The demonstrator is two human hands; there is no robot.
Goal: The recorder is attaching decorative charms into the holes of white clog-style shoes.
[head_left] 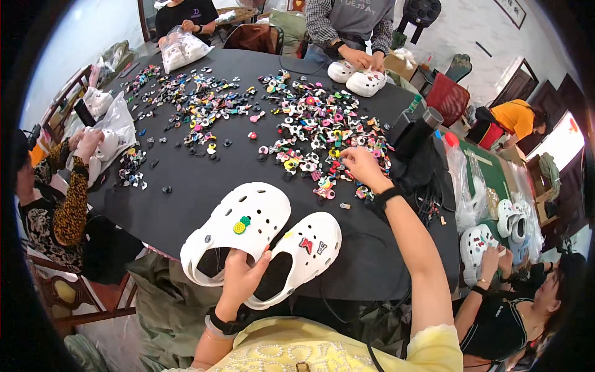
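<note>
I sit at a round black table (186,186) in a bright room. The far wall (471,25) is white brick with a framed picture (513,11) on it. Dark wooden doors (545,99) stand at my right. A red chair (447,98) is beyond the table, a wooden chair (62,297) at my left on pale floor (118,341).

We count two white clogs (263,239) in our left hand (240,279), two more white clogs (357,77) at the worktop's (186,186) far edge, three charms fitted, loose charms (310,130) beyond counting
</note>
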